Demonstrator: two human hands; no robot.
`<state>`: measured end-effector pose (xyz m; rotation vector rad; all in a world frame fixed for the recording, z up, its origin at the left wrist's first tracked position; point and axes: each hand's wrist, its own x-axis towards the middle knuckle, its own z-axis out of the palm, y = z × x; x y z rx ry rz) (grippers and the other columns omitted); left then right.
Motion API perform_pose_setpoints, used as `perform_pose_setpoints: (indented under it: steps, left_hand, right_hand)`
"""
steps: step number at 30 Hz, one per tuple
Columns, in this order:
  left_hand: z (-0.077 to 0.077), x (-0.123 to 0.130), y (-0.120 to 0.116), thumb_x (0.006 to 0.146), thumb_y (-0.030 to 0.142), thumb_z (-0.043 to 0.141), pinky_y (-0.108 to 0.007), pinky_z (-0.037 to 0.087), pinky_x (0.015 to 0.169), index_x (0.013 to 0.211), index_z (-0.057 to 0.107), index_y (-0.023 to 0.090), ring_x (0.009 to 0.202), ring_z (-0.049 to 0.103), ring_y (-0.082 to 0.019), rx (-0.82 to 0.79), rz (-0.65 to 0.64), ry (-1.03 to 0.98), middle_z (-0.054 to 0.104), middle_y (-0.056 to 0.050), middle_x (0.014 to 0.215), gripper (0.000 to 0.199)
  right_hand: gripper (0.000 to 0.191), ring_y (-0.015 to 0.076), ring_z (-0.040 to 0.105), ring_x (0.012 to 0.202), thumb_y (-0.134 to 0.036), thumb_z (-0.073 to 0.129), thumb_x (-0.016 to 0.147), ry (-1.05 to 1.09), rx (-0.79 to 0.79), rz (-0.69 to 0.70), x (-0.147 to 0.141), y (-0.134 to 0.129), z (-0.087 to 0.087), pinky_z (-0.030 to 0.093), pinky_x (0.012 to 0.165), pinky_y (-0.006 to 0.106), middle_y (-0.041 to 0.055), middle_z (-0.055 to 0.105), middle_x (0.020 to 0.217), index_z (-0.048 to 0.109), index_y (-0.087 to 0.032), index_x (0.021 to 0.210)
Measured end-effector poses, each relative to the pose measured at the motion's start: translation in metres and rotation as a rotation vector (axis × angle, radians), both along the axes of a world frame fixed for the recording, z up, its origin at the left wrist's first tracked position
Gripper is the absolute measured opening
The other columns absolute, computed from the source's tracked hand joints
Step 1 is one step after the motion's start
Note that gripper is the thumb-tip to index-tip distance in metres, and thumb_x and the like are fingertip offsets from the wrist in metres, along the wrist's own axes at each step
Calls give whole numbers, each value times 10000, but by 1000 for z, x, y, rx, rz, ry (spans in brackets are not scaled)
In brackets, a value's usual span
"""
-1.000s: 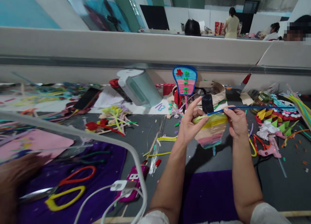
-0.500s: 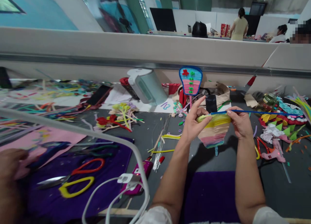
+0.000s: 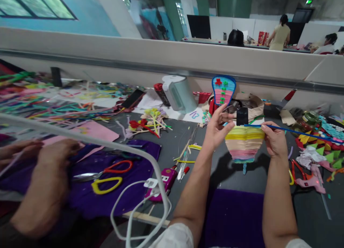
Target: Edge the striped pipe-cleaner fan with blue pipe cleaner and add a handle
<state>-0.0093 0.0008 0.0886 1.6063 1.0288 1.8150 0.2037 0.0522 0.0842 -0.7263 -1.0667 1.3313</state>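
A striped fan-shaped piece [image 3: 244, 144], yellow at the top and pink and blue lower down, hangs above the grey table with a short blue stem below. My right hand [image 3: 274, 138] pinches its top right corner together with a long blue strip [image 3: 301, 131] that runs out to the right. At the top left corner is my left hand [image 3: 218, 128], its fingers apart and its thumb beside the edge. Behind stands a finished-looking blue and pink fan [image 3: 224, 90] with a red flower and green shapes.
Scissors [image 3: 104, 174] lie on purple cloth at the left, near another person's hands [image 3: 57, 151]. A white cable [image 3: 150, 162] arches before them. A pink glue gun [image 3: 311, 180], a jar [image 3: 309, 119] and a kettle [image 3: 180, 94] stand or lie around.
The view has swung left, and more of the other person's arms shows. My left fingers have opened off the corner of the striped piece. My right hand still pinches it.
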Motion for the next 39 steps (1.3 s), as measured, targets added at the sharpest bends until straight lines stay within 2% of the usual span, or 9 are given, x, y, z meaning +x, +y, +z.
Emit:
perform_pose_setpoints:
  steps: [7,11,16,19,22,26,30,33,39]
  left_hand:
    - [-5,-21,2,854,430,764,-317,593,860,1385,574,278,1146,670,-229,-25,172,-252,697,-98,1254,583]
    - [-17,-35,10,799,436,801,-392,544,996,1239,679,209,1203,654,-268,-106,251,-230,712,-122,1243,510]
    - [-23,-48,13,763,381,808,-397,519,1013,1206,705,191,1209,644,-270,-132,326,-208,721,-117,1232,493]
    - [-23,-53,13,724,334,804,-397,515,1017,1153,733,183,1201,647,-266,-171,292,-323,727,-112,1238,461]
    - [-27,-60,13,701,279,765,-386,538,966,1128,753,188,1156,669,-260,-276,172,-397,738,-101,1225,437]
    - [-43,-68,18,728,216,697,-372,540,927,1110,774,177,1013,697,-231,-350,127,-80,769,-94,1116,392]
    - [-64,-67,29,751,130,672,-345,541,857,1108,784,161,854,681,-203,-453,206,395,761,-79,945,376]
    - [-77,-65,37,763,79,649,-306,522,823,1144,779,159,834,663,-193,-532,232,679,731,-86,955,411]
    - [-95,-53,45,789,78,645,-321,487,904,1129,787,177,949,648,-234,-529,257,846,715,-105,957,382]
  right_hand:
    - [178,123,556,604,-322,859,631,3,25,-9,1,3,-4,438,593,264,-38,672,681,733,-242,727]
    - [195,122,573,602,-321,872,616,13,17,-17,3,5,-6,450,585,257,-36,676,679,735,-235,725]
    - [204,116,582,601,-302,885,585,39,-7,-31,5,6,-6,465,584,250,-32,679,676,745,-223,711]
    - [217,119,585,585,-311,889,567,51,-18,-23,5,4,-4,475,576,257,-30,685,668,746,-224,706]
    - [230,125,588,570,-317,889,554,60,-17,-17,8,6,-5,495,590,279,-35,688,667,737,-231,704]
    - [250,120,584,560,-329,881,556,61,-19,-27,19,12,-10,501,603,281,-47,673,659,706,-234,708]
    - [253,113,580,565,-339,869,572,51,-20,-22,28,17,-15,490,594,261,-48,676,675,696,-239,726]
    - [242,111,582,565,-334,862,578,47,-18,-24,30,18,-16,493,598,259,-49,680,674,695,-240,726]
    - [230,114,598,564,-327,852,587,42,-17,-23,31,17,-16,510,621,272,-50,692,683,697,-242,734]
